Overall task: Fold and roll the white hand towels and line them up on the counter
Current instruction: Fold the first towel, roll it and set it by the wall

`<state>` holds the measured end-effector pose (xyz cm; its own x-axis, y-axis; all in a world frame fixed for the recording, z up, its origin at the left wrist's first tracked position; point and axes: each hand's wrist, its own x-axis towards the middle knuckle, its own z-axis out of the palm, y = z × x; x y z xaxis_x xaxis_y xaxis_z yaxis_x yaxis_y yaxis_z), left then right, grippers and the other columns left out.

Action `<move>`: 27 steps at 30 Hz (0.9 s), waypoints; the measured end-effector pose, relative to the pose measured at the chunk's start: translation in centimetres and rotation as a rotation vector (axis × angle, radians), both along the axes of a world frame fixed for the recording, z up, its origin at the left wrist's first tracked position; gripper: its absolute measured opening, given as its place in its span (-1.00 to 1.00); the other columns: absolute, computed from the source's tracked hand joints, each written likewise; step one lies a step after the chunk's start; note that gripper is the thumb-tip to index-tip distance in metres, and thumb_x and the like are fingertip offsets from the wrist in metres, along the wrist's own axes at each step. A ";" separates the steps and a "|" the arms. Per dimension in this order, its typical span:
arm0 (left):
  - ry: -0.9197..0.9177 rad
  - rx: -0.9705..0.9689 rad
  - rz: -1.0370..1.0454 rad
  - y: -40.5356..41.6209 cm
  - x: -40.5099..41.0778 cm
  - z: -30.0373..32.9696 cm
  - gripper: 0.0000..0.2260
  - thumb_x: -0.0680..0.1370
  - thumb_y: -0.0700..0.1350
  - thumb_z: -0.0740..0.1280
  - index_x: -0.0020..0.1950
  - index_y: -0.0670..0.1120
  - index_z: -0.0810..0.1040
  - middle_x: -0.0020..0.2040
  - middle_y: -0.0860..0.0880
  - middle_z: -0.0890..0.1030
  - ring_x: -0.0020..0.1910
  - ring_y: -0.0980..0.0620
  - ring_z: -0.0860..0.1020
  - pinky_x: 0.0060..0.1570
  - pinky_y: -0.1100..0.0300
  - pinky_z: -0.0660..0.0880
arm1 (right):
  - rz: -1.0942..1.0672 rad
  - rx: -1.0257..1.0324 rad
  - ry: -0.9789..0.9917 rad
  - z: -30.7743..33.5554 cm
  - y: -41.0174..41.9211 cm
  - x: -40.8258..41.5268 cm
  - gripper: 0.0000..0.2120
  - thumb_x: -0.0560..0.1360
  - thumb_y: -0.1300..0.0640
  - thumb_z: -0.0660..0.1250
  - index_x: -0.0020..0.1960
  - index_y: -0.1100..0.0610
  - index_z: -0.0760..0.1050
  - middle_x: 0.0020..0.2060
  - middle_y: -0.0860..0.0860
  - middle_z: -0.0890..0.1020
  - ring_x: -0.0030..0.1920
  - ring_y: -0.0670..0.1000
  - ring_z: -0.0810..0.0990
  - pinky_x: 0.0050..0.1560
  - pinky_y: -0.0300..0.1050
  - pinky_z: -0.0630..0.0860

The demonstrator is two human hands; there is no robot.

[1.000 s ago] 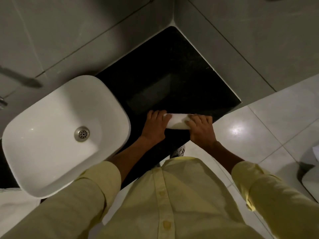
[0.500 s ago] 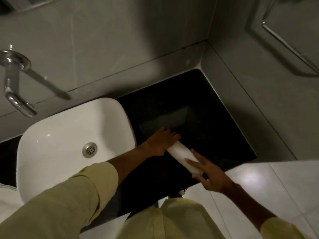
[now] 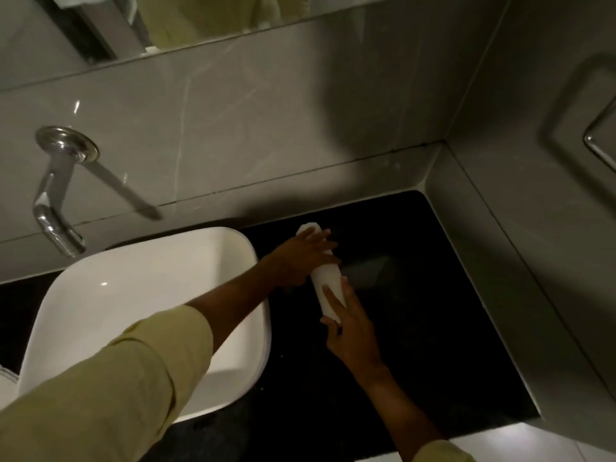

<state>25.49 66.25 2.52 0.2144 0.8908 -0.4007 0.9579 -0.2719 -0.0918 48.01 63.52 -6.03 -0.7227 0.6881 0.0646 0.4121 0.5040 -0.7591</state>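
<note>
A rolled white hand towel (image 3: 326, 278) lies on the black counter (image 3: 416, 311), just right of the basin, its long axis running from the back wall toward the front. My left hand (image 3: 300, 258) is laid over its far half with the fingers spread across the roll. At the near end my right hand (image 3: 346, 325) cups the roll, with the fingers flat along its side. Both hands touch the towel, which rests on the counter.
A white vessel basin (image 3: 160, 315) fills the counter's left part. A chrome wall tap (image 3: 55, 195) juts out above it. Grey tiled walls close the back and right sides. A mirror edge (image 3: 200, 38) runs along the top. Pale floor shows at the bottom right.
The rolled towel went from the counter's front edge toward the back wall and turned from crosswise to lengthwise beside the basin. Both hands travelled with it, and my view tilted upward.
</note>
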 end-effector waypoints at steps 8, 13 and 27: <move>-0.012 -0.013 0.272 -0.2 -1.3 0.6 -0.41 0.62 -0.12 0.26 0.59 0.03 0.08 0.62 -0.11 -0.03 0.57 -0.25 -0.08 0.52 -0.17 0.09 | -0.026 -0.002 -0.079 0.3 2.3 -6.3 -0.23 0.51 0.17 0.38 0.56 -0.13 0.03 0.58 0.11 0.14 0.55 0.18 0.20 0.42 0.20 0.38; -0.094 -0.048 0.308 -0.4 -2.3 0.7 -0.38 0.59 -0.13 0.30 0.58 0.08 0.10 0.62 -0.07 -0.01 0.58 -0.24 -0.08 0.45 -0.23 0.23 | -0.033 0.022 -0.171 0.7 2.0 -7.1 -0.26 0.51 0.18 0.38 0.56 -0.10 0.10 0.59 0.10 0.09 0.56 0.18 0.13 0.46 0.18 0.33; -0.095 0.110 0.191 -1.8 -2.2 0.6 -0.23 0.51 -0.07 0.41 0.60 0.00 0.03 0.61 -0.15 0.02 0.58 -0.25 -0.05 0.51 -0.18 -0.01 | -0.003 0.148 -0.378 3.3 0.9 -6.0 -0.21 0.53 -0.26 0.24 0.60 -0.10 -0.07 0.61 0.10 -0.06 0.59 0.18 -0.11 0.56 0.23 -0.02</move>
